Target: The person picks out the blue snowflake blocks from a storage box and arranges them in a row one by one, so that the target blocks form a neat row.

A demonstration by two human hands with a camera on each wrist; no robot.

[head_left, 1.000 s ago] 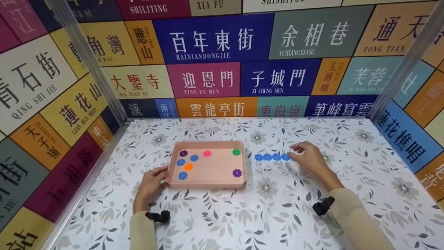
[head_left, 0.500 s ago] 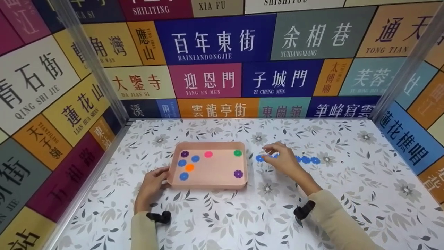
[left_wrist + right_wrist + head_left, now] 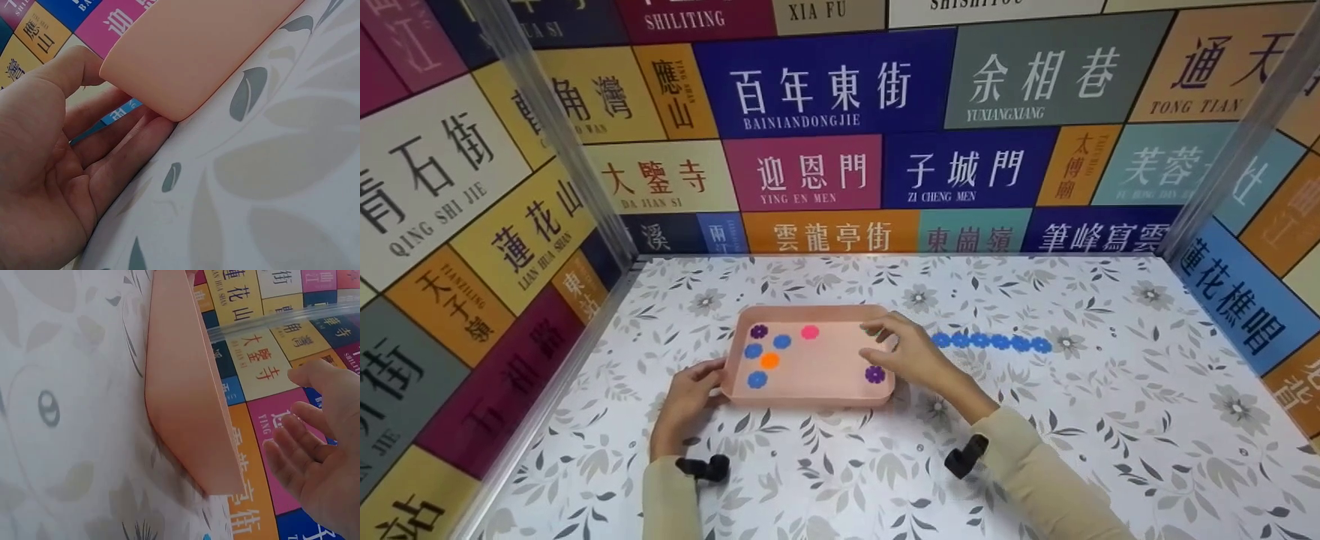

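Observation:
A shallow pink tray (image 3: 810, 396) lies on the table with small flower-shaped pieces in it: an orange piece (image 3: 769, 361), a pink piece (image 3: 810, 332), purple ones and several blue ones. My left hand (image 3: 688, 401) holds the tray's left side, its thumb at the rim and its other fingers low against the wall. Over the tray's right edge hovers my right hand (image 3: 919, 356), thumb and fingers apart and nothing visible between them. It covers the tray's upper right part. Right of that hand stretches a row of blue flower pieces (image 3: 1000, 342), its left end partly hidden.
A floral-patterned cloth (image 3: 840, 480) covers the table. Panels with printed signs (image 3: 817, 82) enclose it at the back and both sides, with clear strips at the corners. A purple piece (image 3: 874, 373) sits in the tray just below the right hand's thumb.
My right hand has moved left, from the row of blue pieces to the tray's right edge, uncovering the row's right part and hiding the green piece. The left hand stays at the tray.

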